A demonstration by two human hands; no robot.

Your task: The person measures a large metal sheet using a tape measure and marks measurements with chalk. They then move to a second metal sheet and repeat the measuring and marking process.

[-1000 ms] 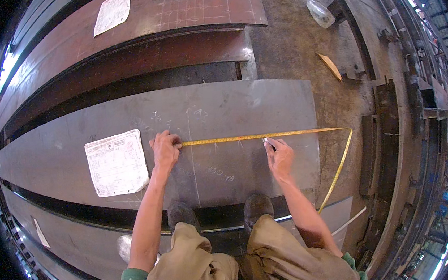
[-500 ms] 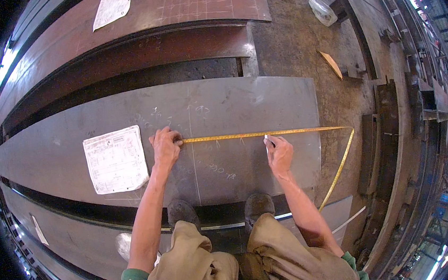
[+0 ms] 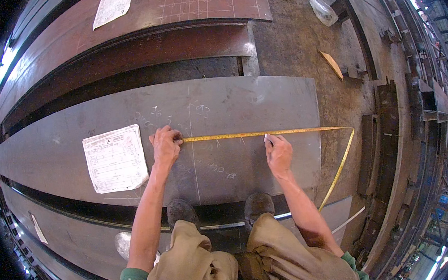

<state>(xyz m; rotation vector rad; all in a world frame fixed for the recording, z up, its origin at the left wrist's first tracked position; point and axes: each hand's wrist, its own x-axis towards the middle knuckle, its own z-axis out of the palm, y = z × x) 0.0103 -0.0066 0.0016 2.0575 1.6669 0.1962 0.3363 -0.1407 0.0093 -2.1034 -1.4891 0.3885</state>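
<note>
Little has changed at the grey steel plate [image 3: 253, 103] in the last second, as I watch. The person's left hand [image 3: 166, 147] keeps its place over the plate's middle, thumb and fingers closed on the yellow measuring tape [image 3: 224, 137] where the visible run of it begins. The right hand [image 3: 279, 155], farther toward the plate's right end, holds a small white stick [image 3: 266, 136], chalk by the look of it, pinched between thumb and fingers.

The one shift I can make out is slight: the stick's tip now sits a touch closer to the tape's near edge than it did a second ago. I take that to mean stick and tape are lined up at one spot on the plate; whether the tip touches the steel I cannot tell.

The tape lies straight across the plate, passes over its right end, then bends sharply and slants back along the plate's near right side, toward the right forearm. Between the hands, small white ticks [image 3: 242, 138] show on the plate just below the tape, and a thin white line [image 3: 195, 169] crosses the plate.

A printed sheet [image 3: 115, 159] lies on the plate, left of the left hand. Dark shoes [image 3: 259, 210] stand at the plate's near edge, and a wood scrap [image 3: 331, 65] lies beyond its far right corner.
</note>
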